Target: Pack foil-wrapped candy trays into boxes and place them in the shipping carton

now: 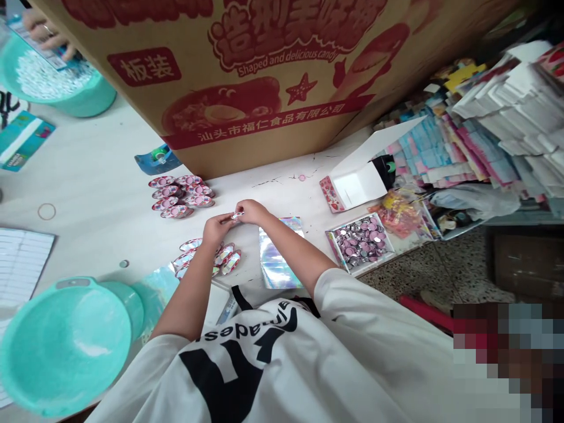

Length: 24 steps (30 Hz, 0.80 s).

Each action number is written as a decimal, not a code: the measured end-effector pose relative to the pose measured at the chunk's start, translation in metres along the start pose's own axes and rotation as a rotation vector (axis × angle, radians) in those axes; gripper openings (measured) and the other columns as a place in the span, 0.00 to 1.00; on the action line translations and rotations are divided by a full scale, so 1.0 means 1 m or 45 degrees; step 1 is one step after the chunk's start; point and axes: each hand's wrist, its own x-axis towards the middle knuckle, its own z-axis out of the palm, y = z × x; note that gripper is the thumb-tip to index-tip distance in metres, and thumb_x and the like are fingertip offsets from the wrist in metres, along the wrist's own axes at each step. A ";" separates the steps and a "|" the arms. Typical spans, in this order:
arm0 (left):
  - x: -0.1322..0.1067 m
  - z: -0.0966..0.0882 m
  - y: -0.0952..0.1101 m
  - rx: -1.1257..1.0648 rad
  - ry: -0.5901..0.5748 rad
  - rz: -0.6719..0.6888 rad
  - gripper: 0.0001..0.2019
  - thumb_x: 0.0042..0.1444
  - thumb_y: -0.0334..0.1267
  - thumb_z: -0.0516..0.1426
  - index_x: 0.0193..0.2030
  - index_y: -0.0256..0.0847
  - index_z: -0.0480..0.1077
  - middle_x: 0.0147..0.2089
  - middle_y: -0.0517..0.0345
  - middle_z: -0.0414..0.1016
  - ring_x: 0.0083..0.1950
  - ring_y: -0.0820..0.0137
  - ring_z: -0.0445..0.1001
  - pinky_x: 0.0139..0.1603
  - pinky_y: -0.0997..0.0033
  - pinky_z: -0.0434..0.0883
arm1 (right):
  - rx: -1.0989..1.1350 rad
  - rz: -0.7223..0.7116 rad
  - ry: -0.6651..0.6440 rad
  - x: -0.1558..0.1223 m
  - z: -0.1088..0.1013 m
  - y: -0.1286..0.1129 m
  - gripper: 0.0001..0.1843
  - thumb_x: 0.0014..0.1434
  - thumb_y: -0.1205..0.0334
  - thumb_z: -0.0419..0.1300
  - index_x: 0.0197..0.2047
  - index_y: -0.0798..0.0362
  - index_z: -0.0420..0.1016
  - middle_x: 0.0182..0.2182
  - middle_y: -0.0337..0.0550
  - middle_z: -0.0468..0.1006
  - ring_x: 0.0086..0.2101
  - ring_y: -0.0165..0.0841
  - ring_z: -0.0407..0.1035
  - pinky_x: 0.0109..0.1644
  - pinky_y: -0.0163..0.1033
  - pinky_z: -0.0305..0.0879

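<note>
A small shiny foil piece (237,215) is held between the left hand (215,230) and the right hand (252,211), just above and to the left of a holographic pouch (280,254), from which all places here are reckoned. Both grips are narrow, closed to a fingertip pinch on the piece, and the hands are brought together so that it appears to be steadied from either side. Its exact form is too small to be told. It is raised clear of the bench (101,176), apparently so that it can be seen and turned freely.

Left of the pouch, oval pink-and-silver foil packs are laid out in two groups: the nearer group (207,257) just beside it, along the left forearm, and the farther group (181,197) beyond. They seem to be spread out so that each can be picked up singly. Right of the pouch, a white-edged tray (360,244) is filled with round pink and silver discs, placed within reach of the right hand. Farther right, printed cards (497,126) are stacked. Beyond the pouch stands a large printed carton (198,100), and well to its left a co-worker's hand (44,35) is held over a teal basin (90,103) of white pellets.
</note>
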 end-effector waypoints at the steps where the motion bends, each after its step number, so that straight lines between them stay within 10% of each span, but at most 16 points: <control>1: 0.000 0.000 -0.001 0.011 0.006 0.012 0.20 0.52 0.43 0.64 0.51 0.41 0.80 0.50 0.52 0.82 0.51 0.59 0.79 0.56 0.65 0.73 | -0.002 0.009 -0.001 0.001 0.000 0.000 0.07 0.50 0.64 0.68 0.35 0.52 0.80 0.36 0.40 0.81 0.35 0.32 0.71 0.36 0.33 0.60; 8: -0.002 -0.002 0.006 0.136 0.033 0.009 0.17 0.54 0.41 0.62 0.51 0.41 0.80 0.53 0.56 0.81 0.57 0.60 0.77 0.61 0.67 0.70 | 0.342 0.115 -0.035 0.007 0.000 0.011 0.04 0.47 0.68 0.69 0.30 0.54 0.81 0.28 0.37 0.80 0.29 0.29 0.71 0.37 0.32 0.65; 15: -0.012 -0.001 0.015 0.397 0.021 0.057 0.16 0.60 0.45 0.58 0.51 0.46 0.80 0.55 0.55 0.80 0.55 0.62 0.77 0.56 0.68 0.70 | 0.871 0.255 0.010 -0.019 -0.004 0.043 0.29 0.50 0.74 0.67 0.56 0.53 0.76 0.36 0.41 0.82 0.31 0.28 0.74 0.44 0.37 0.73; 24: -0.011 -0.002 0.019 0.552 0.013 0.036 0.16 0.61 0.46 0.56 0.49 0.46 0.80 0.53 0.54 0.81 0.53 0.60 0.77 0.54 0.67 0.70 | 0.928 0.291 -0.009 -0.023 0.001 0.038 0.22 0.47 0.81 0.63 0.45 0.56 0.79 0.47 0.48 0.82 0.45 0.36 0.77 0.53 0.43 0.73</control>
